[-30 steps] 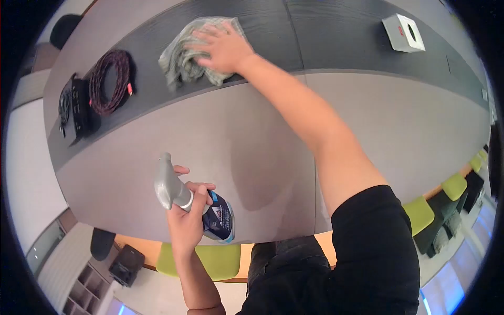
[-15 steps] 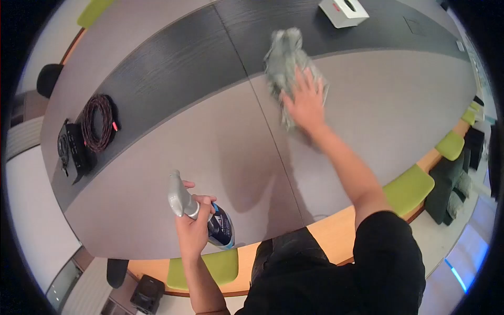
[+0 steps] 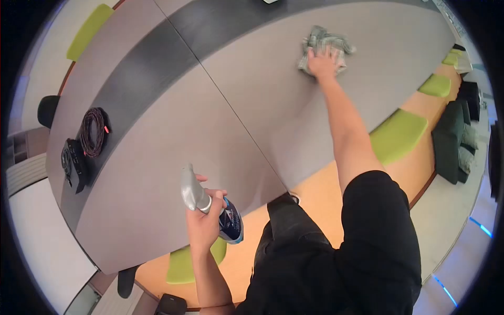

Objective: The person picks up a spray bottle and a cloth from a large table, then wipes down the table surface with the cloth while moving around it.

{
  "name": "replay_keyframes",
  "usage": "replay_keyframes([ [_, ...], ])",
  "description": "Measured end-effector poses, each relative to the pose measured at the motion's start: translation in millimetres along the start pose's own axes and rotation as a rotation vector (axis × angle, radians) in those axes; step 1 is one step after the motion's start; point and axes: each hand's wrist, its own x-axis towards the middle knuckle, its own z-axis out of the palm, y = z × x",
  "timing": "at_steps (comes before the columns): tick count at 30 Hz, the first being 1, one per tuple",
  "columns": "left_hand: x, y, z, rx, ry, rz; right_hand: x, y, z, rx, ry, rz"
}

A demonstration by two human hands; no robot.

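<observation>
My left hand [image 3: 207,220] is wrapped round the neck of a spray bottle [image 3: 231,220]. The bottle has a silver-grey trigger head and a dark blue body, and it is tilted near the front edge of the table [image 3: 168,173]. Far out to the right, my right hand [image 3: 324,64] lies with fingers stretched over a crumpled grey-green cloth [image 3: 318,38], pressing it against the tabletop. The cloth bunches up ahead of the fingertips, and the palm hides part of it.
A coiled dark cable [image 3: 93,131] and a black device [image 3: 76,165] rest at the table's left end. Green chairs [image 3: 401,134] line the near edge on the right, and another green chair [image 3: 90,31] stands at the far left. A dark sofa [image 3: 449,142] is beyond.
My right hand has slid the cloth farther out and to the right over the table. The view has shifted right, and the white tissue box is almost out of sight. The left hand keeps the bottle.
</observation>
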Motion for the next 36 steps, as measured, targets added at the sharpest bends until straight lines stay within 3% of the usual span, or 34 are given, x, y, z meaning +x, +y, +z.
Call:
replay_keyframes([
  [2, -21, -7, 17, -0.02, 0.005, -0.009, -44, -22, 7, -0.072, 0.008, -0.125],
  [3, -29, -12, 20, -0.034, 0.012, -0.009, -78, -27, 43, 0.015, 0.231, -0.287],
  [5, -44, -19, 24, -0.034, 0.009, 0.005, -188, -61, -11, 0.043, -0.058, -0.5],
  [6, -55, -26, 27, -0.034, 0.006, 0.024, -243, -57, -1, 0.198, 0.027, -0.616],
  [8, -69, -34, 33, -0.04, -0.001, 0.055, -330, -39, -34, 0.211, -0.208, -0.901],
  [11, -96, -35, 45, -0.044, 0.026, 0.085, -338, 26, -21, 0.208, -0.243, -0.954],
  [13, -106, -43, 45, -0.026, 0.03, 0.088, -276, 65, -14, 0.003, -0.124, -0.61],
  [15, -117, -48, 51, -0.027, 0.027, 0.098, -204, 109, -3, 0.081, 0.195, -0.218],
  [18, -123, -61, 55, -0.034, 0.015, 0.092, -158, 121, 14, -0.071, 0.062, 0.07],
  [21, -123, -66, 57, -0.038, 0.002, 0.096, -230, 54, 9, -0.032, 0.069, -0.019],
  [22, -124, -66, 59, -0.047, -0.007, 0.094, -260, 34, 31, -0.035, 0.159, -0.166],
  [23, -124, -65, 64, -0.056, -0.015, 0.09, -291, 11, 11, 0.159, 0.011, -0.268],
  [24, -124, -66, 66, -0.052, -0.023, 0.074, -319, -10, -1, 0.157, -0.147, -0.413],
  [25, -125, -67, 72, -0.046, -0.031, 0.057, -348, -21, 12, 0.204, -0.04, -0.593],
  [27, -117, -67, 71, -0.05, -0.055, 0.05, -367, -42, 6, 0.247, -0.151, -0.738],
  [30, -119, -70, 93, -0.08, -0.065, 0.101, -323, -6, -2, 0.189, -0.251, -0.941],
  [31, -117, -70, 97, -0.072, -0.054, 0.101, -299, 8, 4, 0.148, -0.266, -0.916],
  [33, -112, -69, 105, -0.07, -0.038, 0.095, -241, 39, 13, 0.014, -0.114, -0.686],
  [36, -96, -61, 114, -0.06, -0.005, 0.078, -148, 105, 0, 0.035, -0.14, -0.278],
])
